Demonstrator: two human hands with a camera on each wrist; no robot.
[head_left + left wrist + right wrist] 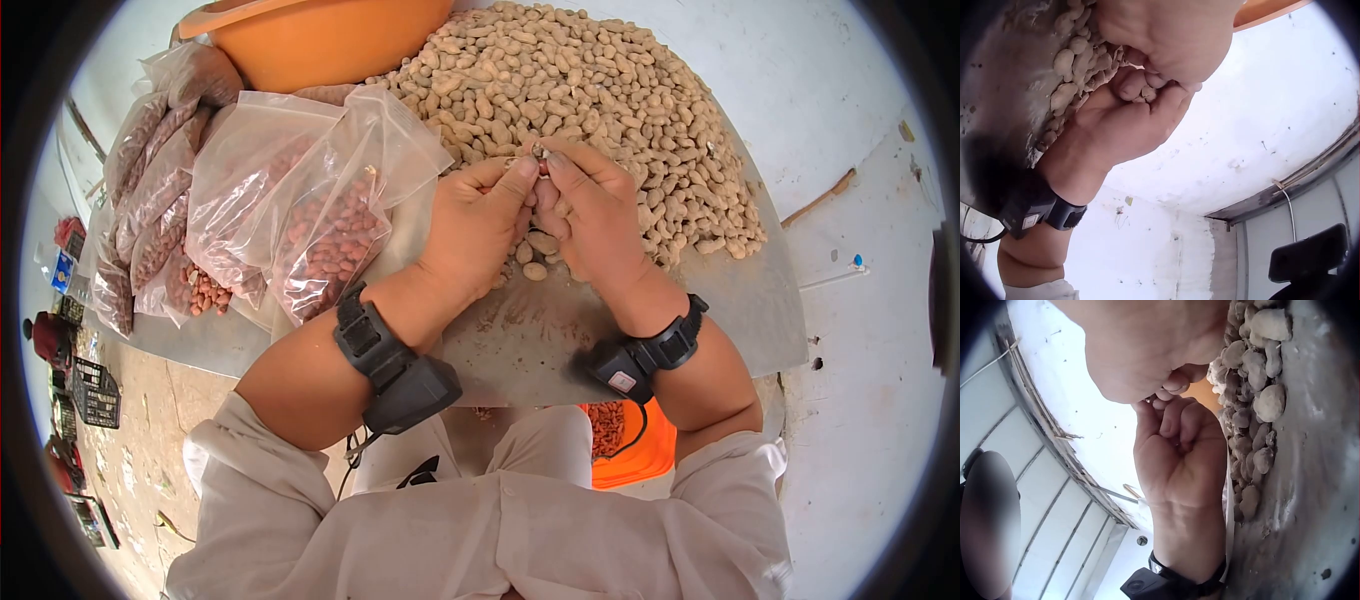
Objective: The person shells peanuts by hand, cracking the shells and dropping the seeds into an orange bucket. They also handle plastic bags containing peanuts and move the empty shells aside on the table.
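Note:
Both hands meet at the near edge of a heap of unshelled peanuts [590,90]. Between their thumbs and forefingers, the left hand [465,225] and right hand [605,225] pinch a small peanut [543,166] with dark red showing. In the left wrist view, a pale piece of peanut or shell [1148,94] lies among the curled fingers of the right hand [1119,128]. The right wrist view shows the left hand [1182,459] with its fingers curled, its fingertips against those of the right hand [1147,347]. Fingers hide most of the pinched peanut.
Clear bags with red kernels [335,235] lie on the metal table [500,355] at left, beside more filled bags [150,190]. An orange basin [310,45] stands behind them. Below the table edge is an orange container [645,450] with reddish contents.

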